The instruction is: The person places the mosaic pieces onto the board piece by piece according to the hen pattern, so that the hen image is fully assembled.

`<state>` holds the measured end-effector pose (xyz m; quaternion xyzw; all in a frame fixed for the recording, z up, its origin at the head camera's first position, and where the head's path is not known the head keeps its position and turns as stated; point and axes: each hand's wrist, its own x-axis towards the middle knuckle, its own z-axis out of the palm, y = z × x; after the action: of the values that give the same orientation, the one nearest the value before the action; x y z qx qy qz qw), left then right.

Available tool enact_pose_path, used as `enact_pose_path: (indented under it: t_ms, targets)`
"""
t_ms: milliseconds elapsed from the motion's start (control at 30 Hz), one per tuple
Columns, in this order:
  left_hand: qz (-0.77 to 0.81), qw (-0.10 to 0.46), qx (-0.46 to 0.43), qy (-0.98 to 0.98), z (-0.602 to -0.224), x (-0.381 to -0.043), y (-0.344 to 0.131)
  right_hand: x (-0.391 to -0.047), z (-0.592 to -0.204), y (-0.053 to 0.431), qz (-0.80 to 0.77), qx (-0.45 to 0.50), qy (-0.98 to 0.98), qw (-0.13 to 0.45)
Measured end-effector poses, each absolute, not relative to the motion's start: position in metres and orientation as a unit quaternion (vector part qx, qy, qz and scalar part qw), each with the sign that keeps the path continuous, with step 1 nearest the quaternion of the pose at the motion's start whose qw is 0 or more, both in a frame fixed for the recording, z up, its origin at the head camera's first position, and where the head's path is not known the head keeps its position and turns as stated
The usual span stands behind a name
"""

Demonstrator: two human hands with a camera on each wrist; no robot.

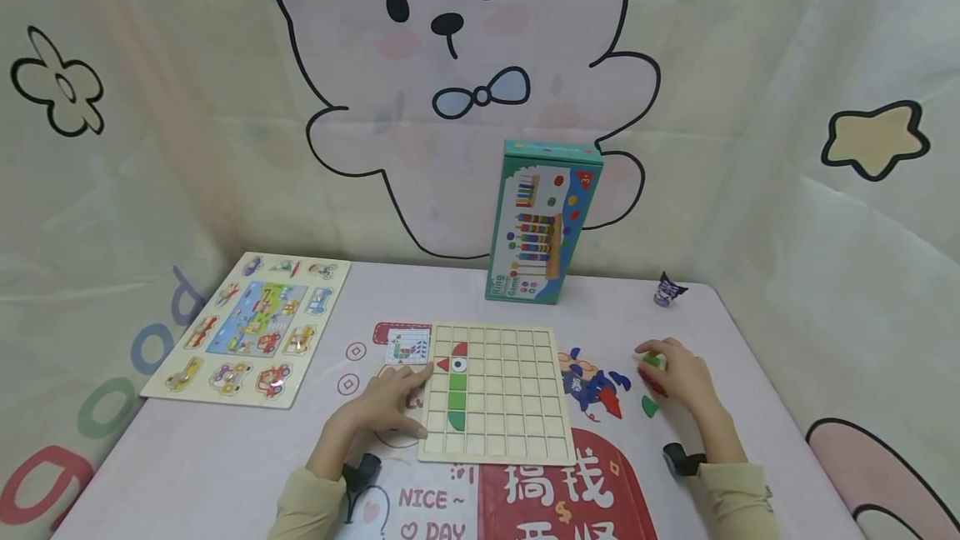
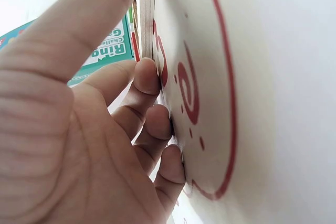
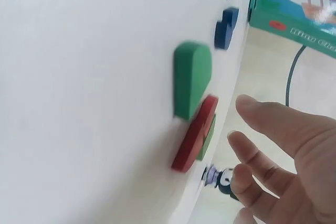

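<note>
A wooden grid board [image 1: 517, 394] lies at the middle of the table. In one of its columns sit a red rounded piece [image 1: 460, 349], an eye tile [image 1: 458, 365], green squares [image 1: 457, 390] and a green rounded piece [image 1: 457, 421], with a red triangle [image 1: 443, 365] beside the eye. My left hand [image 1: 382, 402] rests at the board's left edge, index finger and thumb spread against it. Over loose pieces on the right, my right hand [image 1: 681, 373] hovers with fingers apart, holding nothing. Below it lie a red piece [image 3: 194, 135] and green pieces [image 3: 193, 80].
Blue pieces [image 1: 581, 386] lie in a pile right of the board. A small pattern card [image 1: 408, 347] sits at its upper left. Farther left is a picture puzzle board [image 1: 172, 373]. A game box [image 1: 540, 223] stands at the back, a small purple figure [image 1: 666, 290] at back right.
</note>
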<state>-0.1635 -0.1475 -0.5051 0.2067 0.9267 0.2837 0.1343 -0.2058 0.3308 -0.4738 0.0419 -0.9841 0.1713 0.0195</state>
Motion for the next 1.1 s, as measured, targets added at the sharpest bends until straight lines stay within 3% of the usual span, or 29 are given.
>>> enact_pose_path:
  t_ms: [1100]
  targets:
    - [0.277, 0.129, 0.206, 0.930, -0.508, -0.165, -0.147, -0.214, -0.480, 0.361, 0.184, 0.032, -0.982, -0.026]
